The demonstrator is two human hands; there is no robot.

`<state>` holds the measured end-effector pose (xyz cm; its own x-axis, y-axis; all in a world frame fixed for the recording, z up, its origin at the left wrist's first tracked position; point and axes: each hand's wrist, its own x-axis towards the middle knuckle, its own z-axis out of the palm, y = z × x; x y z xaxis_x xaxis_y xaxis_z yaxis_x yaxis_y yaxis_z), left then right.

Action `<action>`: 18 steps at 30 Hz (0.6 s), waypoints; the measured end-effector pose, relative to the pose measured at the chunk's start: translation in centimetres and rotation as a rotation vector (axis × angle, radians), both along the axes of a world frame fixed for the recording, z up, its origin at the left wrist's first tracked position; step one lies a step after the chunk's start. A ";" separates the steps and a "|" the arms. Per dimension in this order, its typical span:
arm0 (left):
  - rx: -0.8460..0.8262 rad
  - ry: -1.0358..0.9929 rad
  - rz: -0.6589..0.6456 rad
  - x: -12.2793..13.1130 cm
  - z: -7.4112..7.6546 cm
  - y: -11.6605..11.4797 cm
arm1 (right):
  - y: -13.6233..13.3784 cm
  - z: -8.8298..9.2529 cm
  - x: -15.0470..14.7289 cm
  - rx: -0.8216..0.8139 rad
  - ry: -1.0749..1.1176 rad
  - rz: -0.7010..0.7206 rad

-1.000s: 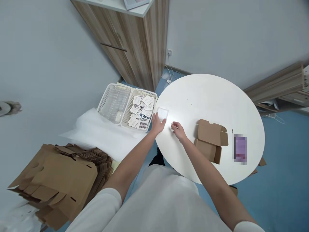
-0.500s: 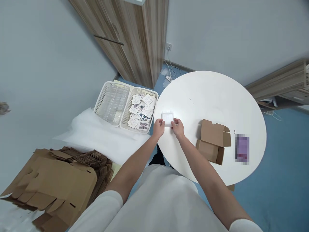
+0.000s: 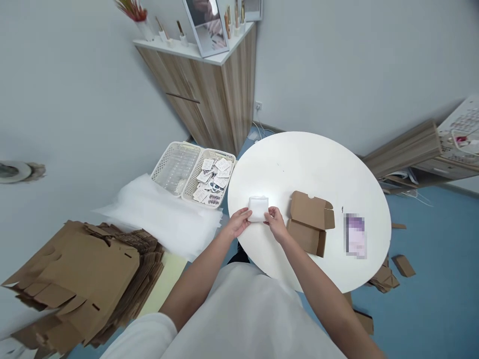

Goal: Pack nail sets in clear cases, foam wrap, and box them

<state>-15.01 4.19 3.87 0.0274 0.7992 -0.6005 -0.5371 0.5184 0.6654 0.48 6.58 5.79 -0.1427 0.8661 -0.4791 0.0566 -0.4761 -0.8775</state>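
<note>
A small white packet (image 3: 258, 208), seemingly wrapped in thin foam sheet, is at the near left part of the round white table (image 3: 299, 159). Its left lower edge is pinched by the fingers of my left hand (image 3: 240, 222). At the opposite side my right hand (image 3: 276, 223) grips the packet between thumb and fingers. What lies inside the wrapping is hidden. To the right of my right hand stands an open brown cardboard box (image 3: 309, 212) with its lid folded back.
A blurred purple-and-pink item (image 3: 355, 237) lies right of the box. Left of the table are a basket of small cards (image 3: 213, 182), a basket of clear cases (image 3: 174, 167), white foam sheets (image 3: 168, 212) and stacked flat cartons (image 3: 82, 279). A wooden cabinet (image 3: 209, 94) stands behind.
The camera view has tilted up, bringing the cabinet top into sight. Both hands stay on the white packet; my left hand's fingers are now more extended along its lower left.
</note>
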 end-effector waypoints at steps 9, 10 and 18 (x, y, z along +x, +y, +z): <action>0.083 0.156 -0.335 6.6 1.8 -3.0 | -4.8 0.9 8.7 0.101 -0.077 0.007; 0.100 0.215 -0.355 7.6 1.7 -3.2 | -5.2 0.6 9.7 0.110 -0.121 0.003; 0.241 0.467 -0.452 14.1 1.0 -3.1 | -6.9 0.1 15.6 0.159 -0.335 -0.046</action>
